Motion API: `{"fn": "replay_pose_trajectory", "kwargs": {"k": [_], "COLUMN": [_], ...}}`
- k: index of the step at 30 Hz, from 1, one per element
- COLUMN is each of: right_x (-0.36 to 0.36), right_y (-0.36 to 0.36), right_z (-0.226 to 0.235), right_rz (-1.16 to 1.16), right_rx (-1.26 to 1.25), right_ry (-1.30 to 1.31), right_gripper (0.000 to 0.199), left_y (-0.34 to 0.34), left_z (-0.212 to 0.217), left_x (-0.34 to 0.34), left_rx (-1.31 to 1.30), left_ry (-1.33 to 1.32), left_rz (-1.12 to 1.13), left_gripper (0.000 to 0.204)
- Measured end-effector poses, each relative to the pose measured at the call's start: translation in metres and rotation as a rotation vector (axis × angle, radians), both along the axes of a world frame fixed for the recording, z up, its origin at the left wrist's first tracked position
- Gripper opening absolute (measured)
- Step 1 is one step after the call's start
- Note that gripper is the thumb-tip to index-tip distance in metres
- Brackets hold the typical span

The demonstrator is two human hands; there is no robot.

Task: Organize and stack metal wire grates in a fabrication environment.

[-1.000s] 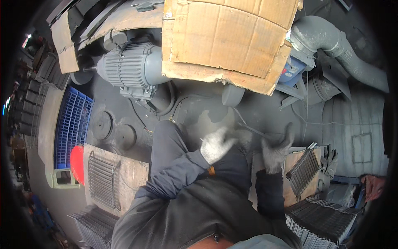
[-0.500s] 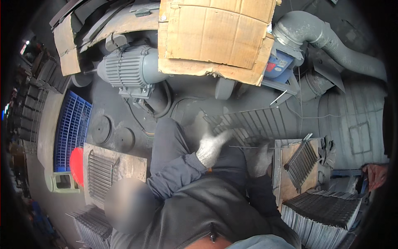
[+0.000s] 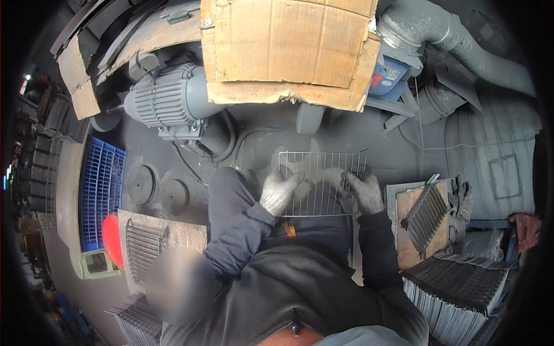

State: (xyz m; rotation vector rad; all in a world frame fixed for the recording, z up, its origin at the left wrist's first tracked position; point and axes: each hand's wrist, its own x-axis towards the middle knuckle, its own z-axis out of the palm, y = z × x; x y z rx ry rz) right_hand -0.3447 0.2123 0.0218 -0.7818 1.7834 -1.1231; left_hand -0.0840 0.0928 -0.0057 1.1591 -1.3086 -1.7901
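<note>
A rectangular wire rack (image 3: 319,187) with thin parallel bars is held over my lap, below the cardboard-covered machine. My left hand (image 3: 279,191), in a grey-white work glove, grips its left side, thumb on top. On the opposite side my right hand (image 3: 366,191), gloved too, is closed around the rack's edge; dark material shows by its fingers. The fingers under the rack are partly hidden. Similar racks (image 3: 427,218) lie on a board to my right, and others (image 3: 142,251) rest on a board to my left.
Ahead stands a machine with a grey motor (image 3: 164,98), a wheel (image 3: 310,118) and cardboard sheets (image 3: 285,46) over it. A thick duct (image 3: 444,43) runs at far right. Stacked racks (image 3: 456,288) stand near right. A blue plastic crate (image 3: 103,196) and red round object (image 3: 112,241) are left.
The rack has swung from a blurred, tilted position at the right to in front of me. My right hand has moved up to its right side; my left hand has settled on its left side.
</note>
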Motion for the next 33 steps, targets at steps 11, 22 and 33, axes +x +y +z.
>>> {"fn": "replay_pose_trajectory", "kwargs": {"k": [11, 22, 33], "right_x": [0.035, -0.022, 0.030], "right_y": [-0.077, -0.034, -0.084], "right_z": [-0.025, -0.021, -0.057], "right_rz": [-0.216, -0.352, -0.071], "right_rx": [-0.122, -0.138, -0.050], "right_ry": [-0.147, -0.149, -0.086], "right_gripper": [0.022, 0.019, 0.019], "left_y": [-0.070, -0.054, -0.071], "left_z": [0.014, -0.012, 0.004], "left_x": [0.017, -0.046, 0.024], "left_rx": [0.152, 0.204, 0.266], "left_ry": [-0.159, -0.114, -0.046], "left_rz": [0.007, -0.153, 0.084], "left_gripper": [0.036, 0.030, 0.031]}}
